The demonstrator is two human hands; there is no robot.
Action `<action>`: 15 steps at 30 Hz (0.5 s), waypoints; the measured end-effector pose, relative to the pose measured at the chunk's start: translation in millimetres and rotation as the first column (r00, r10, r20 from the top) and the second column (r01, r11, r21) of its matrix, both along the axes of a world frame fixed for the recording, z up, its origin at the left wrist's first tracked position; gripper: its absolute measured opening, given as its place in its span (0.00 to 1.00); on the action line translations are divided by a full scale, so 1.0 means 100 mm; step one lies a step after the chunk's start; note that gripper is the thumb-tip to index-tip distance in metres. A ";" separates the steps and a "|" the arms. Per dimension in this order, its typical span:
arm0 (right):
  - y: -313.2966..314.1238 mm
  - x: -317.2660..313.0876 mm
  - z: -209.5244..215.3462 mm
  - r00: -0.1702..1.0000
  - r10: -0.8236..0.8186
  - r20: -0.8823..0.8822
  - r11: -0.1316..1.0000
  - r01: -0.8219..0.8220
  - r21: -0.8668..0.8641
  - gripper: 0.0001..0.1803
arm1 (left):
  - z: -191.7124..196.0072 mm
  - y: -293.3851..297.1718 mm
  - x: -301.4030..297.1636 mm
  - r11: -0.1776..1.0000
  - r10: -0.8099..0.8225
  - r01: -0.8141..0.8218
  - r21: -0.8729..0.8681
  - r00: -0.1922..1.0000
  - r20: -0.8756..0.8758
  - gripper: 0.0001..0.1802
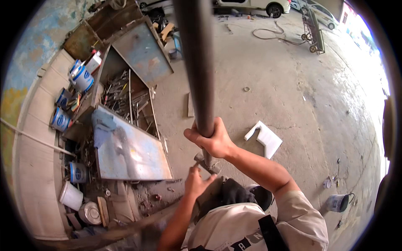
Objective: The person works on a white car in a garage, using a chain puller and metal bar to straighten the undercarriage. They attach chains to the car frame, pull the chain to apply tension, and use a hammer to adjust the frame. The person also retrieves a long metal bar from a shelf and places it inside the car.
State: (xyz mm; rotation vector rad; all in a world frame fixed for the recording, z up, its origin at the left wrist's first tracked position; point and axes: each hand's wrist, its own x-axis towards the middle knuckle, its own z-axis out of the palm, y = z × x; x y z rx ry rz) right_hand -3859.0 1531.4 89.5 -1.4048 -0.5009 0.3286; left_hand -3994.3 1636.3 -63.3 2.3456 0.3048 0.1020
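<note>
A long dark metal pole runs from the top of the view down toward my feet. My right hand is wrapped round it near its lower end. Below that grip, a small metal crosspiece shows at the pole's foot. My left hand is beside this crosspiece, thumb and fingers apart; whether a fingertip touches it I cannot tell.
On the left stands a metal cabinet with an open compartment of jumbled tools. Paint buckets line the wall. A white foam piece lies on the concrete floor, right of the pole. A dark bucket sits further right.
</note>
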 end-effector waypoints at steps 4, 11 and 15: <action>-0.08 0.18 0.21 0.995 -0.058 -0.077 0.993 0.065 0.098 0.13 | -0.22 -0.08 0.46 0.995 0.073 -0.066 0.080 0.992 -0.100 0.36; -0.20 0.99 -0.08 0.995 -0.073 -0.070 0.996 0.077 0.053 0.13 | -0.34 0.01 1.41 0.998 -0.065 0.062 0.028 0.992 0.108 0.30; -0.36 1.64 -0.27 0.989 -0.146 -0.030 0.987 0.148 0.058 0.24 | 0.21 -0.22 2.21 0.987 -0.110 0.127 -0.102 0.981 0.163 0.31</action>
